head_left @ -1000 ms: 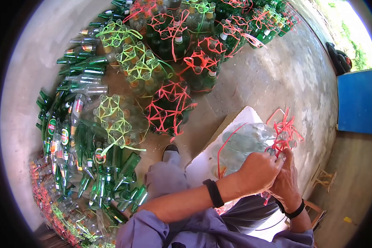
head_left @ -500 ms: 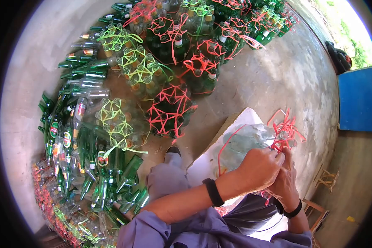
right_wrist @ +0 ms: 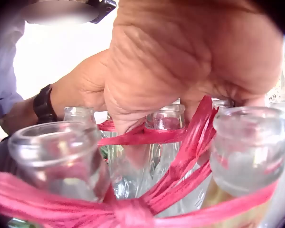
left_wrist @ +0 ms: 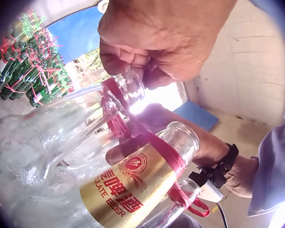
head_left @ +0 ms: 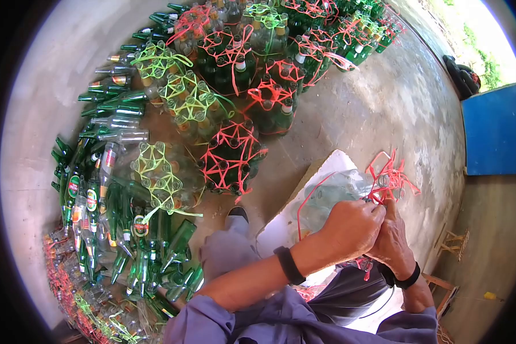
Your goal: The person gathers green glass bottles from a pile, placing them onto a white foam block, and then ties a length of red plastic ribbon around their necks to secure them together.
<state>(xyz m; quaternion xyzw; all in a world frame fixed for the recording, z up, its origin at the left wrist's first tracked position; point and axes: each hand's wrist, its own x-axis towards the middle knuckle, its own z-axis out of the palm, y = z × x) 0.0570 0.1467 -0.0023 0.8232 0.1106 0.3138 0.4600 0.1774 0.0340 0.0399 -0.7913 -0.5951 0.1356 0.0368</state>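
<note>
A bundle of clear glass bottles [head_left: 329, 195] lies tilted on a white foam slab, its necks laced with red plastic strip [head_left: 393, 172]. One bottle has a gold beer label [left_wrist: 126, 183]. My left hand [head_left: 352, 229] is over the necks with its fingers curled tightly, pinching the strip close to a bottle mouth. Against it, my right hand [head_left: 391, 243] reaches in from the other side, thumb and fingers down among the necks on the red strip [right_wrist: 147, 137]. A knot [right_wrist: 133, 213] shows between two bottle mouths. The pinched strip ends are mostly hidden behind my fingers.
The white slab [head_left: 269, 229] lies beside my leg. Tied bundles with red strips [head_left: 232, 155] and green strips [head_left: 160, 172] stand ahead. Loose green bottles [head_left: 180, 243] are piled at the left. A blue panel [head_left: 496, 132] stands at the right, near a small wooden stool [head_left: 441, 289].
Both hands stay together at the bottle necks and have shifted slightly, the fingers drawing in closer over the strip. The head view has turned a little.
</note>
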